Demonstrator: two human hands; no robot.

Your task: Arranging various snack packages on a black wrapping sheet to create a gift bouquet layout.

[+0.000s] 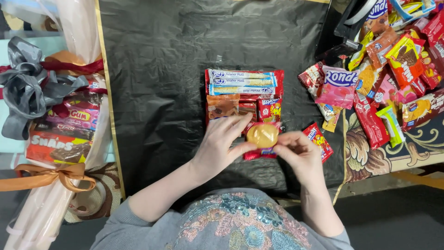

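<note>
Step in hand: the person holds a small round biscuit in a red and clear wrapper (262, 137) just over the front edge of a flat group of snack packets (243, 95); it seems the packet is being placed into the arrangement.
Left hand (222, 143): fingers closed on the left side of the round biscuit packet, the thumb under it.
Right hand (298, 150): fingertips pinch the right edge of the same packet.
Place of the packet: between both hands, above the black crinkled sheet (162, 60) that covers the tabletop, touching or just over the lower row of the group.
Nearby: a small red packet (318, 140) lies beside the right hand; a heap of mixed colourful snack packets (393, 69) lies at the right; a wrapped gift bundle with grey and orange ribbons (55, 120) lies at the left.
Next move calls for: a level lowering of the packet, aligned with its neighbours, and a release by both hands without pushing the row.
</note>
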